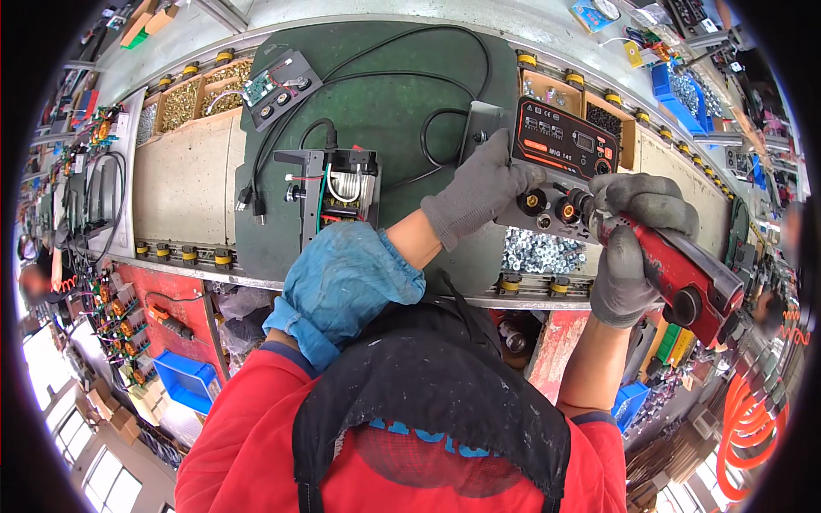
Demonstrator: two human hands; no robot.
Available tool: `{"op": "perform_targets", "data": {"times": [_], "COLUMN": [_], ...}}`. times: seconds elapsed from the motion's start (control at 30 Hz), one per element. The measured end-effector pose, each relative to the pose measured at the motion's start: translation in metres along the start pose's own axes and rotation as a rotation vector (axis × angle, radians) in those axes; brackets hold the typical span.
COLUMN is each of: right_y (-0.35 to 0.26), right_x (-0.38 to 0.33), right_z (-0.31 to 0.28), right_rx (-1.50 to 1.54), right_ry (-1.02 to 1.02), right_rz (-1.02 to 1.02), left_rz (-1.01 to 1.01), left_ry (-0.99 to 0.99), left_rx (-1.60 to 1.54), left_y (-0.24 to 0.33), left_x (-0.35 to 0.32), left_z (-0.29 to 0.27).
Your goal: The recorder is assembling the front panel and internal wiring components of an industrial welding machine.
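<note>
Head view: the left hand (481,190) clasps the black panel (558,138), apparently bracing it against the red power tool (676,267) the right hand (646,205) grips.

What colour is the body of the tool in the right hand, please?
The tool body is mainly red, best seen in the head view.
</note>
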State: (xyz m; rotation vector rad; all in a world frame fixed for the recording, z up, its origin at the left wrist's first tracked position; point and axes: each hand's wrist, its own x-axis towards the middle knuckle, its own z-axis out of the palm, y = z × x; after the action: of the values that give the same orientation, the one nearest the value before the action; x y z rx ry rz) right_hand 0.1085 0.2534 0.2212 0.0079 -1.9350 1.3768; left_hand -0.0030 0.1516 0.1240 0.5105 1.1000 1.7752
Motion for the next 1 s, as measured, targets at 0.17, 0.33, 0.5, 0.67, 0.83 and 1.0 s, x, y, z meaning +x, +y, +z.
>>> {"op": "perform_targets", "data": {"times": [0.17,0.33,0.5,0.67,0.83,1.0], "right_y": [-0.008,-0.042,-0.086,-0.102,-0.108,-0.108], "right_x": [0.004,-0.005,-0.037,-0.077,-0.104,-0.110], "right_z": [0.004,-0.015,-0.057,-0.070,-0.063,-0.063], "right_rx": [-0.138,0.052,0.383,0.292,0.172,0.149], "right_ry": [-0.045,0.137,0.212,0.360,0.611,0.680], "right_rz": [-0.032,-0.024,-0.124,-0.107,-0.086,0.043], "left_rz": [-0.048,0.018,-0.151,-0.107,0.007,-0.323], "left_ry": [0.014,0.070,0.102,0.069,-0.022,0.021], "left_rx": [0.024,0.079,-0.020,-0.003,0.237,0.791], "left_y": [-0.003,0.011,0.014,0.015,-0.025,-0.094], "left_x": [0.003,0.023,0.047,0.037,-0.067,-0.142], "left_z": [-0.001,-0.007,-0.010,-0.009,-0.008,-0.029]}}
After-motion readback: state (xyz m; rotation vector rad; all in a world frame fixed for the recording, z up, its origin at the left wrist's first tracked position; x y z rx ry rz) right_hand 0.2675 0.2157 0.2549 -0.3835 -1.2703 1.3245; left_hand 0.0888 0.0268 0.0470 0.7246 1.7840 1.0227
